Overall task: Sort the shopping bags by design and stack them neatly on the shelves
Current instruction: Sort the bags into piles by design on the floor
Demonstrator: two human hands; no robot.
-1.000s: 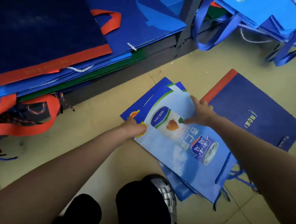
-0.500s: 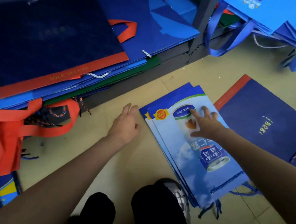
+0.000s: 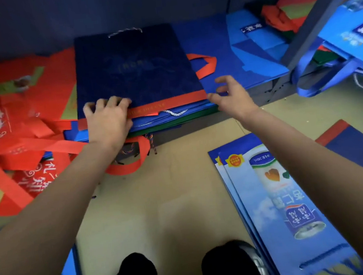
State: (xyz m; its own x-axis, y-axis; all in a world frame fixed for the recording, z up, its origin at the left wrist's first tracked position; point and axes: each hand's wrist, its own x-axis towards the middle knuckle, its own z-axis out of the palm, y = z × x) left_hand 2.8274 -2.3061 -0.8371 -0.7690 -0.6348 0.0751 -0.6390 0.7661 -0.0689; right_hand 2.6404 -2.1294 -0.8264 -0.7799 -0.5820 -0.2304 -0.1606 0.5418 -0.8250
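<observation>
From my head camera, my left hand [image 3: 107, 120] lies with fingers spread flat on the near red edge of the navy bag [image 3: 133, 73] that tops the pile on the low shelf [image 3: 261, 94]; it presses down and grips nothing. My right hand [image 3: 231, 96] hovers at that bag's right corner, fingers loosely curled and apart, holding nothing; I cannot tell whether the fingertips touch the edge. One navy bag is on top, with several blue bags [image 3: 246, 59] and a green layer beneath, their edges fanned out unevenly. Red bags [image 3: 17, 123] sprawl to the left, handles overhanging. On the floor [image 3: 173, 201], at least two sky-print bags [image 3: 279, 201] lie stacked beside my right arm, labelled "240ml", with another navy bag [image 3: 356, 148] just right. Bare floor lies between the shelf and my shoes [image 3: 238, 263].
</observation>
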